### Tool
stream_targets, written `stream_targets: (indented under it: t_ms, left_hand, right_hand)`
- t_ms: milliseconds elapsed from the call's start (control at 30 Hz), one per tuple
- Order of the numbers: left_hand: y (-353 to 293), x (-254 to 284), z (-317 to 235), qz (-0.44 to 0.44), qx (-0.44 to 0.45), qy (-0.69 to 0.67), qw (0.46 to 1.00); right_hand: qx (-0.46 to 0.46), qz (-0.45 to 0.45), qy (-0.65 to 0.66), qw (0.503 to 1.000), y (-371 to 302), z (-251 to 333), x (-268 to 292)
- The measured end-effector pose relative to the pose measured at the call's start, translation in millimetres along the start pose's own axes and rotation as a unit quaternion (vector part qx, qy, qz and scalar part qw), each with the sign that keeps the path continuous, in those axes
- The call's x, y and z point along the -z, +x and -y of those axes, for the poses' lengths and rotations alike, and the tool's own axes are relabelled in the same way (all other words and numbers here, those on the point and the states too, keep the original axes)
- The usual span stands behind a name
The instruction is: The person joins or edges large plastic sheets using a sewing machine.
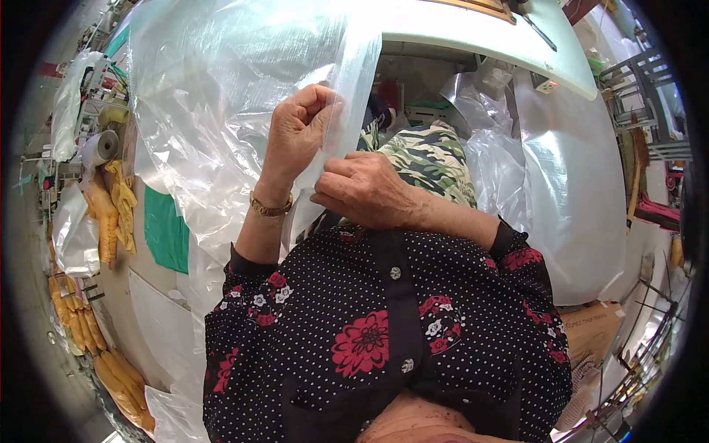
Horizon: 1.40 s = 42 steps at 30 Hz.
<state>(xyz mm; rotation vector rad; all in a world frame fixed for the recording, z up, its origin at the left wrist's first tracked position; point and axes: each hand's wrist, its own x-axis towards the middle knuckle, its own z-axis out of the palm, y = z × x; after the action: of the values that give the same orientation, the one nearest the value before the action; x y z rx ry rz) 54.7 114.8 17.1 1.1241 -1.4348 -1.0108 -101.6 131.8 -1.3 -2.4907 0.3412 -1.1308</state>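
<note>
A large clear plastic sheet [221, 96] drapes over the left part of the table and hangs down toward my lap. Its right edge runs between my two hands. My left hand [299, 129], with a gold watch at the wrist, is closed in a pinch on that edge. Just below and to the right, my right hand [365, 188] is closed with curled fingers on the lower part of the same edge, close to my chest. The fingertips of the right hand are partly hidden.
The white table [443, 26] bears a wooden frame [480, 6] and a thin dark tool [539, 33]. More clear plastic [569, 199] hangs at the right, above a cardboard box [591, 332]. At the left are a green sheet [165, 229], a roll [100, 148] and orange gloves [103, 218].
</note>
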Motion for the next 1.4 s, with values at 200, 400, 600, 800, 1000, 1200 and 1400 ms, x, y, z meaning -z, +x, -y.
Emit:
stream_targets:
  t_ms: [200, 400, 600, 800, 1000, 1200, 1400]
  left_hand:
    - [-2, 2, -10, 0.006, 0.042, 0.003, 0.999]
    - [1, 6, -18, -0.002, 0.118, -0.040, 0.992]
    - [4, 23, -16, -0.017, 0.067, 0.045, 0.997]
    - [17, 67, -87, -0.079, 0.007, 0.276, 0.958]
    - [68, 8, -174, 0.109, -0.183, 0.443, 0.871]
    - [25, 34, -99, 0.184, -0.166, 0.529, 0.812]
    - [-5, 14, 34, 0.019, -0.155, 0.483, 0.862]
  right_hand:
    - [0.001, 0.026, -0.008, 1.000, 6, 0, -1]
    - [0.021, 0.041, -0.016, 0.999, 11, -7, -8]
    - [0.067, 0.079, 0.010, 0.995, 18, -26, -6]
    - [-0.299, -0.396, 0.083, 0.864, 34, -108, -29]
    - [0.184, -0.191, 0.566, 0.781, 255, -135, -128]
    - [0.094, -0.128, 0.446, 0.881, 168, -152, -162]
    - [-0.204, 0.023, 0.273, 0.940, 55, -190, -100]
